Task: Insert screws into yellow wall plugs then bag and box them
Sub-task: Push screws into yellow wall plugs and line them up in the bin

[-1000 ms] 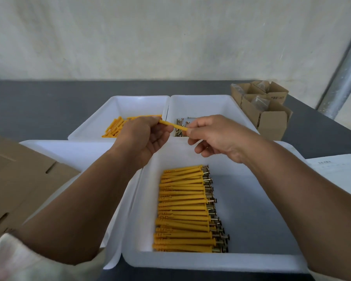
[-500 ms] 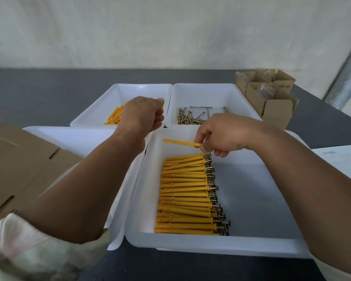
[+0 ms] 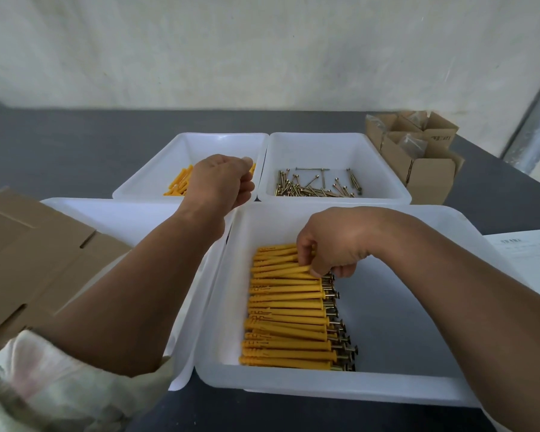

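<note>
Small print on cardboard box point(image 3: 439, 134) and paper sheet point(image 3: 526, 260), both illegible.

We're looking at a dark grey table point(image 3: 60, 151) carrying four white trays point(image 3: 293, 381) mid-frame, small cardboard boxes point(image 3: 427, 179) upper right, flat cardboard point(image 3: 28, 254) at left, and a paper sheet point(image 3: 530, 257) at right.

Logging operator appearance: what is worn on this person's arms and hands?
The left hand and right hand are bare: no gloves, rings or watch show. Both forearms are uncovered. A loose pale fabric sleeve, faintly mottled pink and green, ends near the left elbow. The right upper arm is out of frame.
</note>
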The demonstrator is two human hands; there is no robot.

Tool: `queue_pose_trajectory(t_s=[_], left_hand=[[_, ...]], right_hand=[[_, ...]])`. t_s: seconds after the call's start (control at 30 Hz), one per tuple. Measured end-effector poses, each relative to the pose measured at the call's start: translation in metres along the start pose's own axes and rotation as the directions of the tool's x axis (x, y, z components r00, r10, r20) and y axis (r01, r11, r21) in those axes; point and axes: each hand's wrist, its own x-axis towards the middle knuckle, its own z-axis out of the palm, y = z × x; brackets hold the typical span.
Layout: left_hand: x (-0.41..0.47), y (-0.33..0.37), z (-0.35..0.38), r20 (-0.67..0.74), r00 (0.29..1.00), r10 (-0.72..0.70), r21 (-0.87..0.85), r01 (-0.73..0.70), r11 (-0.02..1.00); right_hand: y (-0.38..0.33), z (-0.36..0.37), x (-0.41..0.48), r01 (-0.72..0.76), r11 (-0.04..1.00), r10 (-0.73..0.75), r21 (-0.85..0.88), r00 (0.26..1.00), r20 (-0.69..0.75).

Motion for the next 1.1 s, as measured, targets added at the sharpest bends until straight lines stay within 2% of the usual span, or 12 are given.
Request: queue_pose_trajectory(t_s=[0.47, 0.6, 0.67, 0.73, 0.83, 0.9, 0.97, 1.1], left_hand=[[0.004, 0.0, -0.004, -0.046, 0.999, 0.022, 0.001, -0.022, 1.0], [0.01, -0.003, -0.008, -0.111, 0.988, 0.108, 0.147, -0.091, 0.985], [0.014, -0.007, -0.011, -0.142, 0.971, 0.191, 0.317, -0.138, 0.938], [0.016, -0.01, -0.012, -0.144, 0.953, 0.265, 0.482, -0.167, 0.86], [0.017, -0.015, -0.014, -0.115, 0.937, 0.33, 0.631, -0.188, 0.752], [0.019, -0.018, -0.015, -0.08, 0.938, 0.336, 0.72, -0.179, 0.671], [0.022, -0.021, -0.016, -0.061, 0.948, 0.313, 0.767, -0.156, 0.623], [0.026, -0.027, -0.018, -0.032, 0.957, 0.289, 0.825, -0.138, 0.548]], right_hand=[[-0.003, -0.001, -0.005, 0.002, 1.0, -0.001, -0.024, 0.999, 0.041], [-0.002, -0.005, -0.009, 0.007, 1.0, -0.007, -0.014, 1.0, 0.013], [-0.003, -0.008, -0.012, 0.012, 1.0, -0.013, -0.02, 0.999, -0.044], [-0.002, -0.013, -0.013, 0.036, 0.998, -0.044, -0.045, 0.982, -0.182], [0.004, -0.021, -0.008, 0.083, 0.997, -0.076, -0.008, 0.869, -0.489], [0.011, -0.024, -0.001, 0.089, 0.995, -0.038, 0.052, 0.786, -0.617], [0.019, -0.023, 0.008, 0.061, 0.994, 0.012, 0.087, 0.752, -0.659], [0.033, -0.019, 0.029, -0.016, 0.99, 0.105, 0.139, 0.74, -0.664]])
